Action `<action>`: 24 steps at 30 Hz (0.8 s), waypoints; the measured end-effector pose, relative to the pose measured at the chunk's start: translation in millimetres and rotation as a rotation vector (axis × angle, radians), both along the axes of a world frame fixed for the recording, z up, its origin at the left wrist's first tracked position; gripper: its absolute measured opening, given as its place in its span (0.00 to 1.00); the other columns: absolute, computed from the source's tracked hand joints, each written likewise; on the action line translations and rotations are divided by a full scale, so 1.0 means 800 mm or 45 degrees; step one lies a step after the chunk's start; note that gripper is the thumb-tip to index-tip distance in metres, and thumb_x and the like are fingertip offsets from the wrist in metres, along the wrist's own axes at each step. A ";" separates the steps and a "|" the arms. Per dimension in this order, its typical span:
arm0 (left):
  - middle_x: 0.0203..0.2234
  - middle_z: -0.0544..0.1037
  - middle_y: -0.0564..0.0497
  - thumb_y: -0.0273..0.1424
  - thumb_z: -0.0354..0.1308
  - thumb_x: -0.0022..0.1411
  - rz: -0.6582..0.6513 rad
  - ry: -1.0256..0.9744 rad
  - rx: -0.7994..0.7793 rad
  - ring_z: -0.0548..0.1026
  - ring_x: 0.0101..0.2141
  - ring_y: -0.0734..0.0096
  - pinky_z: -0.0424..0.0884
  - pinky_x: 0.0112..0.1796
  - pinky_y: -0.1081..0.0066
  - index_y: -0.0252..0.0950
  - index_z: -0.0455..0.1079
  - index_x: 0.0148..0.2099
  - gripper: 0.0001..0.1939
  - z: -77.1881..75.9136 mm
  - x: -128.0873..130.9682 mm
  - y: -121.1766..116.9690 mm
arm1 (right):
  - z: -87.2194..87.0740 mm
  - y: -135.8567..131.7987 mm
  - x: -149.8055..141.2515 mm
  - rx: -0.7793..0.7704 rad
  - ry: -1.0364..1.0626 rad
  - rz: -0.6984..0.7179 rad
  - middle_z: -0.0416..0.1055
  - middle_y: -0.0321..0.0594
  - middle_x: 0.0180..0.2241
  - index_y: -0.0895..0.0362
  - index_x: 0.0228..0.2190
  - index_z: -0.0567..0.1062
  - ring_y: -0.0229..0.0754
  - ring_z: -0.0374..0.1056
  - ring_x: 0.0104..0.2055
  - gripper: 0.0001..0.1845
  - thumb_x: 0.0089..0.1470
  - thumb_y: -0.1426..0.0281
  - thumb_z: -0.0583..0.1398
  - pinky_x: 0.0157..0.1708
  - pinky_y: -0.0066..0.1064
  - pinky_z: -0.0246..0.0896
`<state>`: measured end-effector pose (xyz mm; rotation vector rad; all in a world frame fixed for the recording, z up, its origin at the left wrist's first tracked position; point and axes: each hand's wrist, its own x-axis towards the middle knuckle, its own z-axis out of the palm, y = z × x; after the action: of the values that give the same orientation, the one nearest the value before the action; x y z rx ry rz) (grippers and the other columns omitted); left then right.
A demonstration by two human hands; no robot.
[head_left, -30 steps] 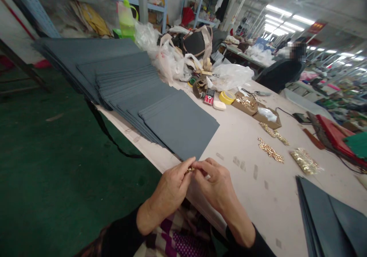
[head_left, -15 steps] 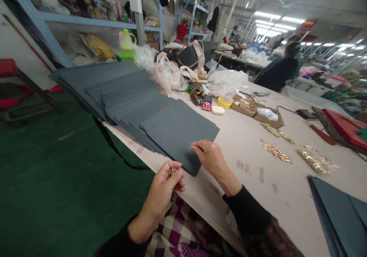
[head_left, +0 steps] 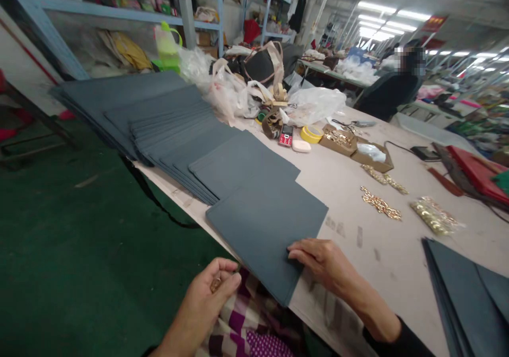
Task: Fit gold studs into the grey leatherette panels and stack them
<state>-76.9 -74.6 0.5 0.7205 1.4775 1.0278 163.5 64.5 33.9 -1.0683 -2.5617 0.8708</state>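
Note:
My right hand (head_left: pixel 324 264) pinches the near right part of a flat blue-grey panel (head_left: pixel 266 224), which looks like cut leather or leatherette. That panel lies at the table's near edge, with one corner jutting over it. Beyond it, more blue-grey panels (head_left: pixel 170 134) are fanned out in an overlapping row. My left hand (head_left: pixel 209 293) is held off the table's edge, close to the panel's near side. Its fingers are curled around a small gold-coloured metal piece (head_left: pixel 216 284), whose exact kind I cannot make out.
Gold chains (head_left: pixel 379 203) and a bag of gold fittings (head_left: pixel 435 215) lie to the right, near another panel stack (head_left: pixel 465 293). Cardboard boxes (head_left: pixel 371 158), yellow tape (head_left: pixel 311 134) and a phone (head_left: pixel 286 135) stand farther back. A person (head_left: pixel 392 86) sits beyond.
My right hand has drawn one panel off the front of the row, toward me and to the right. My left hand has moved down and left, its fingers slightly looser.

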 end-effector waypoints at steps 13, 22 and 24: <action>0.27 0.75 0.53 0.53 0.59 0.54 0.092 -0.004 -0.012 0.54 0.13 0.87 0.51 0.15 0.80 0.35 0.66 0.41 0.25 0.022 0.008 0.019 | 0.012 0.027 -0.037 0.293 0.141 -0.214 0.77 0.43 0.39 0.57 0.44 0.72 0.43 0.73 0.41 0.11 0.64 0.72 0.52 0.42 0.33 0.66; 0.20 0.70 0.58 0.51 0.60 0.57 0.046 -0.075 0.040 0.52 0.14 0.86 0.50 0.17 0.81 0.35 0.68 0.45 0.25 0.005 0.011 -0.009 | 0.018 -0.006 -0.020 0.108 0.026 0.110 0.76 0.38 0.30 0.55 0.34 0.77 0.40 0.69 0.35 0.10 0.62 0.73 0.55 0.37 0.30 0.63; 0.17 0.67 0.59 0.50 0.63 0.54 0.016 -0.121 0.039 0.54 0.15 0.83 0.53 0.16 0.80 0.34 0.70 0.44 0.26 0.011 0.015 -0.009 | 0.022 -0.018 -0.009 -0.044 0.106 0.140 0.77 0.37 0.31 0.54 0.33 0.78 0.39 0.69 0.36 0.10 0.62 0.72 0.56 0.40 0.30 0.63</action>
<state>-65.1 -82.2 9.3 0.6755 1.3890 1.0817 156.7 49.9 51.5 -0.8877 -2.5646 0.9689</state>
